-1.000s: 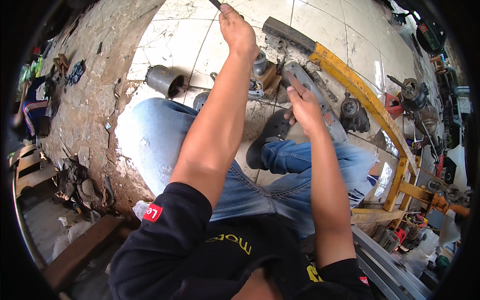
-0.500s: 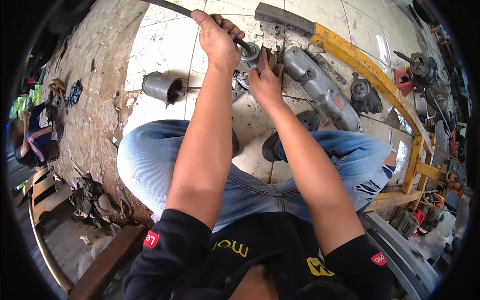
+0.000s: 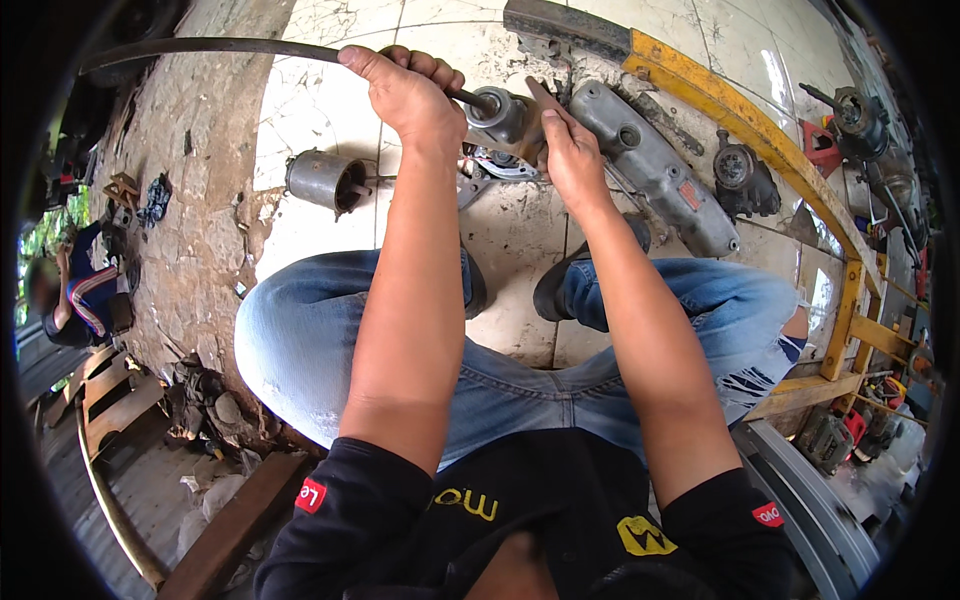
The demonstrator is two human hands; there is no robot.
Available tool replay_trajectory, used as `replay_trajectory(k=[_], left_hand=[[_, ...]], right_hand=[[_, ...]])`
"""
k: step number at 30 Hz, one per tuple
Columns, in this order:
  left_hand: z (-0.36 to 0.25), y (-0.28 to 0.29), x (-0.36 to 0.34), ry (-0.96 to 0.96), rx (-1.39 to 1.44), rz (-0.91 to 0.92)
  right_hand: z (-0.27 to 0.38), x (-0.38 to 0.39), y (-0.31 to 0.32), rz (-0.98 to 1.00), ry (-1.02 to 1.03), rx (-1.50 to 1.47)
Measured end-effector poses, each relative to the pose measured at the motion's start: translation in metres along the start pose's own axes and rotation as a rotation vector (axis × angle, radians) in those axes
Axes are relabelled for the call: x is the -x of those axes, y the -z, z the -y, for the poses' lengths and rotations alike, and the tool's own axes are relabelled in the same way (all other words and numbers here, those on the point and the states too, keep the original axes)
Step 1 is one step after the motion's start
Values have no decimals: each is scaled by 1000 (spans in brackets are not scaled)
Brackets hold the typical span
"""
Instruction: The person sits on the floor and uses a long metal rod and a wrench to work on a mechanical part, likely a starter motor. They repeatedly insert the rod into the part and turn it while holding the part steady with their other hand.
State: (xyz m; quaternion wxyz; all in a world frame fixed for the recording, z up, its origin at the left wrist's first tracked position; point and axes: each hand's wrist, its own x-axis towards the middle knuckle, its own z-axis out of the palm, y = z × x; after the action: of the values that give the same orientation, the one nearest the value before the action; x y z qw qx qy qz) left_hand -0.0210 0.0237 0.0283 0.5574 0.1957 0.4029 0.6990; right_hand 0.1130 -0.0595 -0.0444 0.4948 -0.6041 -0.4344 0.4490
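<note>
Left hand (image 3: 420,100), arm extended, has its grip clamped round a dark rod (image 3: 220,45), whose right end meets a metal housing (image 3: 507,122) at far centre. Right hand (image 3: 576,165), arm slightly bent, grips a narrow brown piece (image 3: 553,101) beside it. A grey cover (image 3: 655,165) and yellow frame (image 3: 740,105) lie right, a cylinder (image 3: 325,180) left. Stained tile floor (image 3: 512,235); stone paving (image 3: 195,215) far left.

The bare left forearm (image 3: 408,270) extends almost straight ahead to a clenched left hand (image 3: 418,105), fingers (image 3: 430,68) curled and thumb (image 3: 366,64) jutting leftward. The bare right forearm (image 3: 632,275) slants inward to the right hand (image 3: 574,165), thumb pointing forward, curled fingers partly hidden. The bent knees (image 3: 290,310) splay outward.
</note>
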Motion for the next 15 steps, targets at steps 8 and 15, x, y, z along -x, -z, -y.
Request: replay_trajectory(k=[8, 15], left_hand=[[3, -5, 10, 4, -15, -49], [7, -1, 12, -80, -48, -150]], right_hand=[[-17, -32, -11, 96, 62, 214], [-2, 16, -13, 139, 26, 221]])
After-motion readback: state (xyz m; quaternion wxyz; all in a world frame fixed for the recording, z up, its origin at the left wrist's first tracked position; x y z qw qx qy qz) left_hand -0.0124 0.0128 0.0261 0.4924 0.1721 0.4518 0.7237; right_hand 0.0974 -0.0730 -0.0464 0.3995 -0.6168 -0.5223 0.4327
